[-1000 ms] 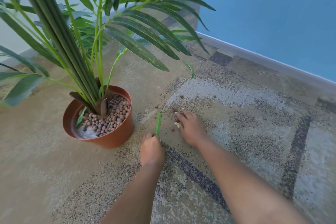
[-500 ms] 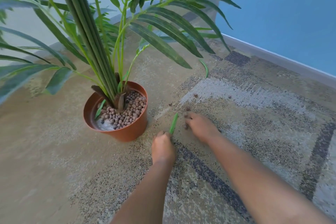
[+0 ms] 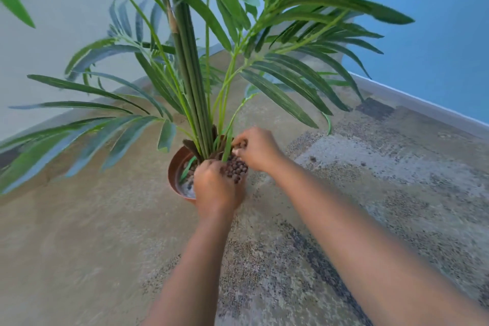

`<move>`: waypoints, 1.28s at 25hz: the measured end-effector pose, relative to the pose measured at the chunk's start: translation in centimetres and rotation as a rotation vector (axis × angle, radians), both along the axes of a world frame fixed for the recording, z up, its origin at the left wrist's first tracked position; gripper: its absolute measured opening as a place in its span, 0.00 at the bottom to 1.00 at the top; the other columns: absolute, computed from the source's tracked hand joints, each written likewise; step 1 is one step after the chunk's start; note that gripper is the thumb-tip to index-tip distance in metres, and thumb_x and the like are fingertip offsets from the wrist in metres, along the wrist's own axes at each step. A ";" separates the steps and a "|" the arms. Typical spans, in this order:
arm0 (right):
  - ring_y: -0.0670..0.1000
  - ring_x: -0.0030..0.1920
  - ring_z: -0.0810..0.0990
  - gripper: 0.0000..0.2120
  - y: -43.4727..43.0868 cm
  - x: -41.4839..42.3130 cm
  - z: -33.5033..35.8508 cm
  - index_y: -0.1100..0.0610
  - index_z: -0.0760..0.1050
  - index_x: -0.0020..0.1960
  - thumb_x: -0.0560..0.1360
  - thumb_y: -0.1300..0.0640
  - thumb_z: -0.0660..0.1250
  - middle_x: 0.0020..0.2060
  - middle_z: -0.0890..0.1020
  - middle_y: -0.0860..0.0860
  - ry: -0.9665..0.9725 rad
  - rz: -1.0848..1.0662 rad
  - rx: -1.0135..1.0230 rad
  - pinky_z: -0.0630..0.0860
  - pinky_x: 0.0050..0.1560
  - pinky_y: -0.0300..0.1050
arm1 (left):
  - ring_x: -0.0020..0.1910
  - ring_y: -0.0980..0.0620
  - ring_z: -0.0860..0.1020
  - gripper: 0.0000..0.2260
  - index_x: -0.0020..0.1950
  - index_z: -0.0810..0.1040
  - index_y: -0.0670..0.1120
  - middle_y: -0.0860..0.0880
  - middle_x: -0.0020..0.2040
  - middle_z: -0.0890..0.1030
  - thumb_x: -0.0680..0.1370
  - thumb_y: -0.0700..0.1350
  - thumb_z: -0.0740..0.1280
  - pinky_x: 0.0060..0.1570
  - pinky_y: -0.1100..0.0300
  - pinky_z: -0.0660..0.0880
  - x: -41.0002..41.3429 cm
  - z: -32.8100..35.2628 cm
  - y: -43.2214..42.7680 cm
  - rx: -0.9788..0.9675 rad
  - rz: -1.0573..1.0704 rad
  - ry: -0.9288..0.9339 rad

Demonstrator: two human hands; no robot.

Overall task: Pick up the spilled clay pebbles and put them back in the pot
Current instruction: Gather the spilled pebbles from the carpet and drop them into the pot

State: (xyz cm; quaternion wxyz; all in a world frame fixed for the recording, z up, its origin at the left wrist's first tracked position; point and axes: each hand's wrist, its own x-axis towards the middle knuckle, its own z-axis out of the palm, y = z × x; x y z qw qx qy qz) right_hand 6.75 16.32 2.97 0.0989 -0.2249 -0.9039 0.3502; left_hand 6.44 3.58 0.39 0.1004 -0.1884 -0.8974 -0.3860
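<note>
The terracotta pot (image 3: pixel 173 174) with a tall palm plant stands on the carpet. Brown clay pebbles (image 3: pixel 236 170) fill its right side. Both my hands are over the pot. My left hand (image 3: pixel 217 188) is curled shut above the front rim, and a narrow green leaf strip (image 3: pixel 227 148) rises from its knuckles. My right hand (image 3: pixel 258 149) hovers over the far right rim with its fingertips pinched on a few dark pebbles (image 3: pixel 241 144). A couple of spilled pebbles (image 3: pixel 313 159) lie on the carpet to the right of the pot. The pot's right rim is hidden by my hands.
Long palm fronds (image 3: pixel 280 92) spread low above the pot and hands. The patterned carpet (image 3: pixel 370 206) runs right to a white baseboard (image 3: pixel 423 106) under a blue wall. A pale wall stands behind the plant.
Both hands have left the carpet and moved left and up to the pot. The right hand now pinches pebbles over it. The view has shifted closer to the plant.
</note>
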 end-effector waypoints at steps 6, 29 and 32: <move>0.61 0.47 0.81 0.07 -3.7 -1.8 -2.6 0.62 0.80 0.47 0.73 0.65 0.64 0.45 0.82 0.60 -0.241 0.129 0.325 0.78 0.46 0.48 | 0.49 0.39 0.78 0.11 0.43 0.84 0.37 0.39 0.45 0.84 0.66 0.32 0.64 0.46 0.52 0.73 -3.1 -1.8 -2.5 -0.228 0.051 -0.074; 0.47 0.39 0.76 0.10 7.1 21.7 -17.3 0.58 0.74 0.53 0.82 0.55 0.56 0.46 0.77 0.50 -0.168 -0.467 0.041 0.81 0.43 0.49 | 0.68 0.44 0.67 0.31 0.78 0.55 0.50 0.42 0.73 0.65 0.78 0.44 0.66 0.64 0.50 0.70 5.8 -13.3 10.8 -0.600 -0.439 -0.070; 0.47 0.42 0.77 0.06 8.3 19.0 -16.1 0.58 0.79 0.52 0.78 0.60 0.65 0.47 0.78 0.51 -0.139 -0.416 0.074 0.78 0.47 0.38 | 0.75 0.40 0.59 0.26 0.74 0.65 0.54 0.45 0.77 0.61 0.77 0.47 0.67 0.71 0.42 0.61 5.1 -13.1 11.4 -0.722 -0.522 -0.061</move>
